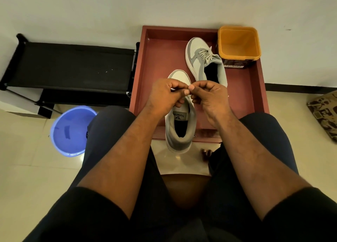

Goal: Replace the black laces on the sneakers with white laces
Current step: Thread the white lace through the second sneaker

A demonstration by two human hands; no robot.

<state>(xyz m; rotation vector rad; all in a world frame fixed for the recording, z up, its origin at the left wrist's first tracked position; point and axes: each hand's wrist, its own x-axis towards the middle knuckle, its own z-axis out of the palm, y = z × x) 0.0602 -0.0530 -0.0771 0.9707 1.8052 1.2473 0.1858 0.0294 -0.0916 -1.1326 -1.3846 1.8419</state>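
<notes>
A grey and white sneaker lies on the front edge of a red-brown tray, heel toward me and overhanging the rim. Above its lacing area my left hand and my right hand meet, fingers curled, pinching a white lace between thumbs and fingertips. Most of the lace and the eyelets are hidden under the hands. A second grey and white sneaker lies further back on the tray, laced with pale laces.
An orange square tub stands at the tray's back right corner. A black rack sits at the left by the wall, a blue bucket beside my left knee. A patterned cushion lies at the right.
</notes>
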